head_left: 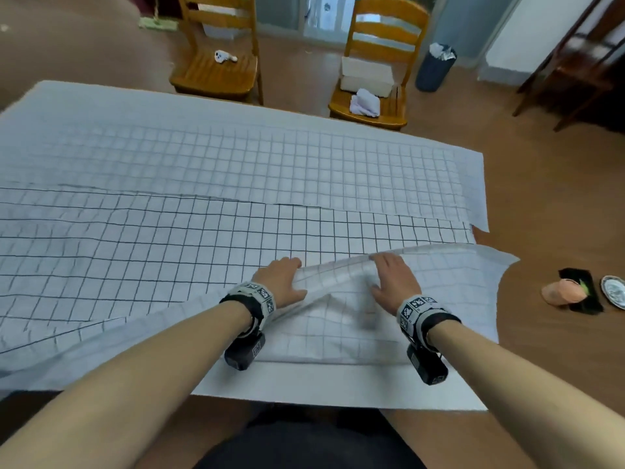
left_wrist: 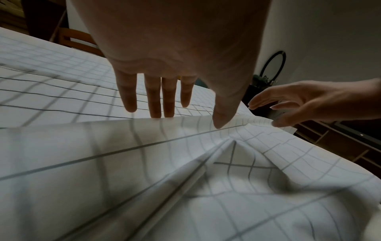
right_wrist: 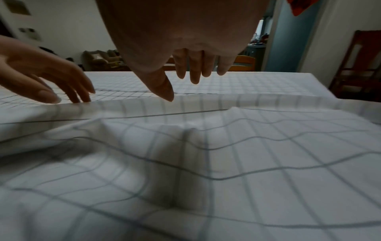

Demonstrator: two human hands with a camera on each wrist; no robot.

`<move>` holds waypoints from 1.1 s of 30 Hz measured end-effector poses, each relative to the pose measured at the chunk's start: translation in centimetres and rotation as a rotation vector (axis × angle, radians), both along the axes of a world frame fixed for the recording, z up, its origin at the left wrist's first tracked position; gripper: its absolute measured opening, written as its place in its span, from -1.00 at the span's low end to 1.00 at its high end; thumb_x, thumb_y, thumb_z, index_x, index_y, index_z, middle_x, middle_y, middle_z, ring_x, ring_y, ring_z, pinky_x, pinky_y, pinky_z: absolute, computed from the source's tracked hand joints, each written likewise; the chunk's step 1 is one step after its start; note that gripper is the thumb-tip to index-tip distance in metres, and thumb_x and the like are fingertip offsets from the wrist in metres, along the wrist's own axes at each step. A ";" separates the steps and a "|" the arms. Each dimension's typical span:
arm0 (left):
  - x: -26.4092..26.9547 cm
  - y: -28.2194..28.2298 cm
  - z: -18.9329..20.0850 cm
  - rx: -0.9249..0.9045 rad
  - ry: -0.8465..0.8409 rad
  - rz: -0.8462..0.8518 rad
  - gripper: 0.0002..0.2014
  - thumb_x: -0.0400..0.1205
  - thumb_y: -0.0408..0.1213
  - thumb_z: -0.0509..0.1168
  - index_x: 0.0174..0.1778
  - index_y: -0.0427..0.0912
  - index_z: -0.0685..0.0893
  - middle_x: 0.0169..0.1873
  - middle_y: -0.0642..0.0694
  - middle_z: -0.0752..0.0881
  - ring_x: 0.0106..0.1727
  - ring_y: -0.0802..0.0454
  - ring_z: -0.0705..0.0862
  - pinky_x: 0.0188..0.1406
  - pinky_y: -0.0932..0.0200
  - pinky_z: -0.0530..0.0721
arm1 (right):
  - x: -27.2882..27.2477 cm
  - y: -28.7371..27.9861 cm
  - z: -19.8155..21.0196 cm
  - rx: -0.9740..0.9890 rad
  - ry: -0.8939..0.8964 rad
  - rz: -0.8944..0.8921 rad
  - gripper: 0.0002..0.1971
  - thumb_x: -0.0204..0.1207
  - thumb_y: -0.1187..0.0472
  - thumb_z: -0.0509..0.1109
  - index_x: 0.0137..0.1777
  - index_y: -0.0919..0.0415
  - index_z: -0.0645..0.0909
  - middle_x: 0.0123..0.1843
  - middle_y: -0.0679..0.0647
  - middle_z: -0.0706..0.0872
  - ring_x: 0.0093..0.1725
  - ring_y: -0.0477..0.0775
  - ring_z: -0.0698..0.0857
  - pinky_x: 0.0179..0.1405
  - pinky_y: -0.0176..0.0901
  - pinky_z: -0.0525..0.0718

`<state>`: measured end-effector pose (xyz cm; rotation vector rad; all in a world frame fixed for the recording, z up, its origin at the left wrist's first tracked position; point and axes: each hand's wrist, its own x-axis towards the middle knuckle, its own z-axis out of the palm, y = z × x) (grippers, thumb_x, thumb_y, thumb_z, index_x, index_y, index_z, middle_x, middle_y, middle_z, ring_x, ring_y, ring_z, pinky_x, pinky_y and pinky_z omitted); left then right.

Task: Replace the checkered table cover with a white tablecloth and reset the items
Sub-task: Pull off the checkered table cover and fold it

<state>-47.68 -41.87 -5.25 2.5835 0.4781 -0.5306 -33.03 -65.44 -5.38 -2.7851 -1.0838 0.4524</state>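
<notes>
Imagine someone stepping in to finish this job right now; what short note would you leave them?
Left hand: open, fingers straight, at the folded edge of the checkered cover.
Right hand: open, resting on the same fold; neither has a grip.
The cover still lies on the table, its near edge folded back over itself.
A plate and an orange cup sit on the floor to the right.
A white cloth lies on the far chair.
Left: finish folding, remove the cover, spread the white cloth, put items back.

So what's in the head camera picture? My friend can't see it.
Two open hands, left hand and right hand, rest on a folded-over flap of the checkered cover on a table. Two wooden chairs stand behind it.
</notes>
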 end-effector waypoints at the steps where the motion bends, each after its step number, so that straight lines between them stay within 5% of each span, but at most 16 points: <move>1: -1.6 1.0 -0.1 0.002 -0.003 0.016 -0.30 0.52 0.12 0.35 0.56 0.00 0.34 0.41 -0.01 0.55 0.33 -0.03 0.58 0.21 -0.06 0.65 | -1.5 1.5 0.1 0.004 0.003 0.035 -0.34 0.49 0.24 0.40 0.61 0.18 0.33 0.57 0.15 0.42 0.58 0.16 0.33 0.60 0.00 0.35; 13: -17.4 9.8 -0.5 0.022 0.036 0.372 -0.35 0.56 0.08 0.32 0.55 -0.03 0.34 0.43 -0.03 0.50 0.40 -0.06 0.49 0.26 -0.12 0.59 | -12.2 15.8 0.1 -0.011 0.127 0.420 -0.35 0.53 0.20 0.35 0.63 0.20 0.30 0.59 0.14 0.41 0.57 0.18 0.32 0.55 0.01 0.39; 25: -35.2 8.8 1.7 0.046 0.192 0.901 -0.41 0.60 -0.02 0.29 0.55 -0.03 0.37 0.43 -0.07 0.49 0.43 -0.10 0.48 0.27 -0.10 0.59 | -23.2 27.3 -3.6 0.039 0.230 0.800 -0.38 0.53 0.17 0.35 0.60 0.25 0.35 0.56 0.20 0.46 0.55 0.23 0.35 0.57 0.00 0.26; 33: -44.0 11.7 1.4 0.056 0.178 1.095 -0.43 0.60 -0.05 0.31 0.55 -0.01 0.37 0.47 -0.03 0.45 0.46 -0.05 0.46 0.29 -0.09 0.59 | -31.5 33.8 -2.9 0.009 0.230 0.929 -0.36 0.52 0.13 0.35 0.61 0.22 0.34 0.53 0.20 0.50 0.50 0.25 0.42 0.50 0.05 0.38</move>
